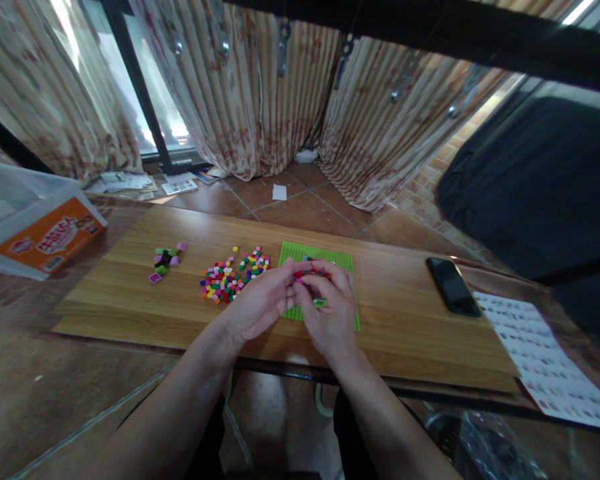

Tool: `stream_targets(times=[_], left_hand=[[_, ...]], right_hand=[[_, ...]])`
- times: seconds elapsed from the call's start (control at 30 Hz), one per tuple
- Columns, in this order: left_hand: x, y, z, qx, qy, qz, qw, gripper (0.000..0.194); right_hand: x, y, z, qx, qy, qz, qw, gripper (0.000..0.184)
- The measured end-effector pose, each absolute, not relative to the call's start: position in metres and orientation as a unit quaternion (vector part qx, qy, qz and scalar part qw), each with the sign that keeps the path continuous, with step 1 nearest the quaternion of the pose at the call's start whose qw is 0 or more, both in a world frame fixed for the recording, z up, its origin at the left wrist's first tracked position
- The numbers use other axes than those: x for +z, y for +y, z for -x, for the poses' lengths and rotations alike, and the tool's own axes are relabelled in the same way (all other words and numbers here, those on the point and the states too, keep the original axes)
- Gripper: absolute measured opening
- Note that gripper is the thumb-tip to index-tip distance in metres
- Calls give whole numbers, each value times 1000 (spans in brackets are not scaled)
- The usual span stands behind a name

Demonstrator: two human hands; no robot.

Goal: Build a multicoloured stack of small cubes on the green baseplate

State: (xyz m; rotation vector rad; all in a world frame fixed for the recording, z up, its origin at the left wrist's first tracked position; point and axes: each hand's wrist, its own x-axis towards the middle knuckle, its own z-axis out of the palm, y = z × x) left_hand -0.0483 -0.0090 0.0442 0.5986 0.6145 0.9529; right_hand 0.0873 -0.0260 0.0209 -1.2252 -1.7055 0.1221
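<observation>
- We are viewing both hands above the green baseplate point(290, 252), which is lying on the wooden table point(405, 333).
- The right hand point(333, 313) is pinching what we are reading as a small pink brick point(299, 281), thumb against fingertips.
- The left hand point(263, 300) is cupping close beside it, fingers curling; whether they are gripping anything, we cannot tell.
- Red bricks point(321, 274) are showing between the hands, partly hidden.
- A mixed brick pile point(226, 285) is lying left of the baseplate.
- We are judging the step as fitting or handling single bricks; the next move is seemingly calling for a fine, steady pinch.
</observation>
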Motion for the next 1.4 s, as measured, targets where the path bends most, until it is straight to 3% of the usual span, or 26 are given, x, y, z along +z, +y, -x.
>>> stream_targets(times=[0.17, 0.53, 1.0, 1.4], left_hand=[[38, -7, 53, 436, 342, -278, 785, 18], [36, -6, 51, 423, 361, -328, 764, 27], [32, -1, 55, 406, 404, -401, 715, 29], [28, 2, 49, 406, 478, -454, 633, 28]], right_hand=[[19, -25, -92, 86, -677, 497, 535, 11], [18, -24, -98, 108, -695, 480, 524, 16], [20, -14, -121, 82, -687, 498, 522, 9], [14, -15, -131, 35, -737, 525, 424, 10]])
